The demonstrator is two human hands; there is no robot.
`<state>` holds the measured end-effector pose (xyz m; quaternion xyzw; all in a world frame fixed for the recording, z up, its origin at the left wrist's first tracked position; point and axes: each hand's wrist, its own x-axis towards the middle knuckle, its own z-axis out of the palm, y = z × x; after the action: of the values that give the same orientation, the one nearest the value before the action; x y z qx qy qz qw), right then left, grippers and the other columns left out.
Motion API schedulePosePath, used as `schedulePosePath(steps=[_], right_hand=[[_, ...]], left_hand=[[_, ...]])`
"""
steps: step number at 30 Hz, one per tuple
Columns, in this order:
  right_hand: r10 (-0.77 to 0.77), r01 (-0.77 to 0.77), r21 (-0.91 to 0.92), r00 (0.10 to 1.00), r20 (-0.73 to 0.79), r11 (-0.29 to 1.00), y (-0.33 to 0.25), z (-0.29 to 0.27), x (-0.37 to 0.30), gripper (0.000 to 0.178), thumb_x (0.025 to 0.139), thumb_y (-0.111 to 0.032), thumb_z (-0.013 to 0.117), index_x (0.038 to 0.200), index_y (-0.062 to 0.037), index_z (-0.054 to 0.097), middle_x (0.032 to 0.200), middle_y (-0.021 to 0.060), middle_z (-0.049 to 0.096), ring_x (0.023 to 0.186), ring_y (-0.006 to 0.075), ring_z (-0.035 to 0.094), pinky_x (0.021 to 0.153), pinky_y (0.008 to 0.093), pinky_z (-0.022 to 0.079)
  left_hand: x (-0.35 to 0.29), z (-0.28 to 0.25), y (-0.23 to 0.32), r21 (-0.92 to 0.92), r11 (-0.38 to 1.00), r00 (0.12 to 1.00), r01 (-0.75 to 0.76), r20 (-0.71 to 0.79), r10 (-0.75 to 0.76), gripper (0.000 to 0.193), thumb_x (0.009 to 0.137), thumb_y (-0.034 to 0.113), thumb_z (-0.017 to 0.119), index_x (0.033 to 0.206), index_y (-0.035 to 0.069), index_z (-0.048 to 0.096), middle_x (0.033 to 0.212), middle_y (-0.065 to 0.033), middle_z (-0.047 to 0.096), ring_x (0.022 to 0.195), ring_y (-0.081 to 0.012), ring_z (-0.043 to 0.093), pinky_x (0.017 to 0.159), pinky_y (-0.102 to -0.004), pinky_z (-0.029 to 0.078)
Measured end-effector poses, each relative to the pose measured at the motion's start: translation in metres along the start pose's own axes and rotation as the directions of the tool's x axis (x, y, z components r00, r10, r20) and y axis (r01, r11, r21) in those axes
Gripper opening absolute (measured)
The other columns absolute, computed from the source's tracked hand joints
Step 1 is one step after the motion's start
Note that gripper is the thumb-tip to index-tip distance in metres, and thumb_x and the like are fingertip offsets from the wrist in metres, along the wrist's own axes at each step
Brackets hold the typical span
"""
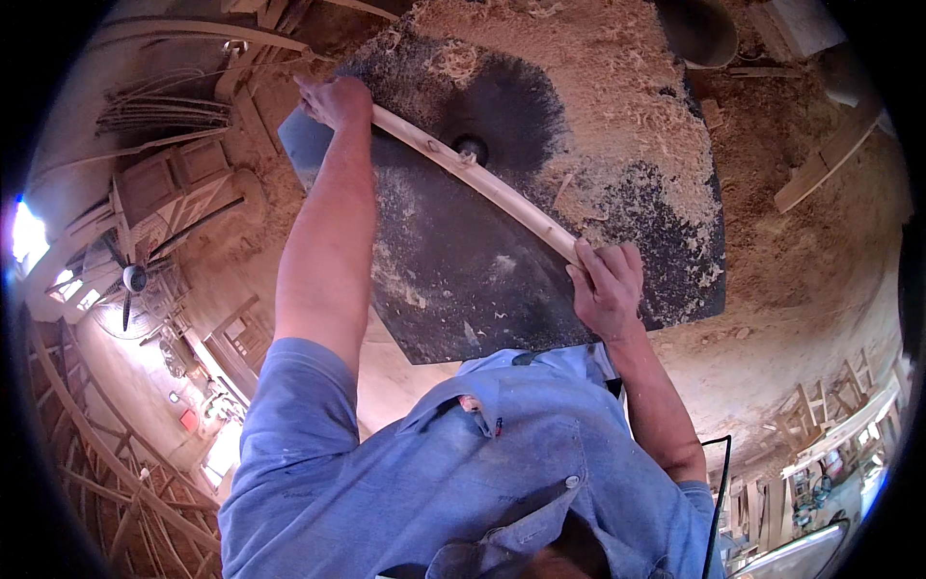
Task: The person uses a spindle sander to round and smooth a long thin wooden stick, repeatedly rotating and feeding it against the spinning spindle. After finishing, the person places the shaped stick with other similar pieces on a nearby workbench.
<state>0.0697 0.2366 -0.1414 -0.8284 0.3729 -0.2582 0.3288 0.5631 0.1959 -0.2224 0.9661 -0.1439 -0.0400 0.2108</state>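
Note:
A long, pale wooden strip (502,197) with a few knots lies slantwise over a dark machine table (453,261). My left hand (340,100) is closed on its far left end, fingers partly hidden from me and one pointing outward. At the near right end, my right hand (610,286) grips the strip between thumb and fingers. Midway along, the strip's far edge sits against or very near a small round spindle (471,149) standing in a dark opening; whether they touch I cannot tell. Shavings cling around the spindle.
Heaped wood shavings (598,87) cover the table's far and right parts. A fan (133,280) stands at the left, near a wooden cabinet (183,179). Boards (830,159) lie on the sawdust-covered floor at the right. Curved wooden pieces (116,482) are stacked at the lower left.

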Motion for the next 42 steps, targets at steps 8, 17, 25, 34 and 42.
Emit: schedulePosePath(steps=[8, 17, 25, 34, 42], right_hand=[[-0.062, 0.062, 0.027, 0.998, 0.004, 0.998, -0.010, 0.010, 0.021, 0.041, 0.066, -0.006, 0.081, 0.106, -0.0031, 0.072, 0.084, 0.0072, 0.058, 0.080, 0.0296, 0.055, 0.073, 0.0411, 0.045], [0.000, -0.001, -0.025, 1.000, -0.004, 1.000, -0.009, 0.006, 0.019, 0.042, 0.065, -0.005, 0.081, 0.107, -0.0044, 0.073, 0.082, 0.0072, 0.057, 0.080, 0.0291, 0.055, 0.073, 0.0417, 0.045], [-0.073, 0.074, -0.033, 0.997, 0.024, 0.997, -0.008, 0.002, 0.015, 0.043, 0.068, -0.004, 0.079, 0.110, -0.0105, 0.075, 0.076, 0.0037, 0.052, 0.077, 0.0263, 0.053, 0.070, 0.0394, 0.043], [-0.118, 0.117, -0.014, 0.992, -0.039, 0.993, -0.012, 0.029, 0.038, 0.040, 0.068, -0.005, 0.078, 0.108, -0.0097, 0.076, 0.074, 0.0035, 0.050, 0.076, 0.0258, 0.054, 0.070, 0.0392, 0.044], [-0.195, 0.195, -0.049, 0.981, 0.018, 0.979, -0.019, 0.029, 0.045, 0.037, 0.074, -0.009, 0.072, 0.112, -0.0083, 0.072, 0.081, 0.0055, 0.054, 0.084, 0.0271, 0.055, 0.073, 0.0416, 0.045]], left_hand=[[0.099, 0.031, -0.103, 0.510, 0.853, 0.970, -0.110, -0.133, 0.205, 0.067, 0.097, 0.029, 0.052, 0.155, 0.000, 0.034, 0.148, -0.0212, 0.047, 0.135, -0.0373, 0.044, 0.115, -0.0420, 0.031], [-0.080, -0.015, 0.037, 0.049, 0.997, 0.997, -0.064, -0.041, 0.066, 0.074, 0.100, 0.015, 0.048, 0.160, -0.004, 0.009, 0.164, -0.0293, 0.017, 0.154, -0.0403, 0.013, 0.127, -0.0449, 0.008], [-0.076, -0.009, 0.016, -0.081, 0.992, 0.995, -0.097, -0.045, 0.093, 0.077, 0.098, 0.010, 0.050, 0.162, 0.000, 0.007, 0.165, -0.0258, 0.017, 0.154, -0.0405, 0.012, 0.127, -0.0450, 0.011], [-0.044, -0.019, 0.027, -0.038, 0.999, 1.000, 0.004, -0.012, -0.004, 0.079, 0.095, 0.011, 0.055, 0.161, -0.002, 0.013, 0.164, -0.0247, 0.023, 0.152, -0.0410, 0.016, 0.125, -0.0457, 0.017], [0.022, -0.002, -0.039, 0.087, 0.996, 0.997, 0.008, -0.077, -0.001, 0.084, 0.088, 0.007, 0.057, 0.161, 0.000, 0.016, 0.161, -0.0253, 0.027, 0.150, -0.0401, 0.022, 0.125, -0.0450, 0.019]])
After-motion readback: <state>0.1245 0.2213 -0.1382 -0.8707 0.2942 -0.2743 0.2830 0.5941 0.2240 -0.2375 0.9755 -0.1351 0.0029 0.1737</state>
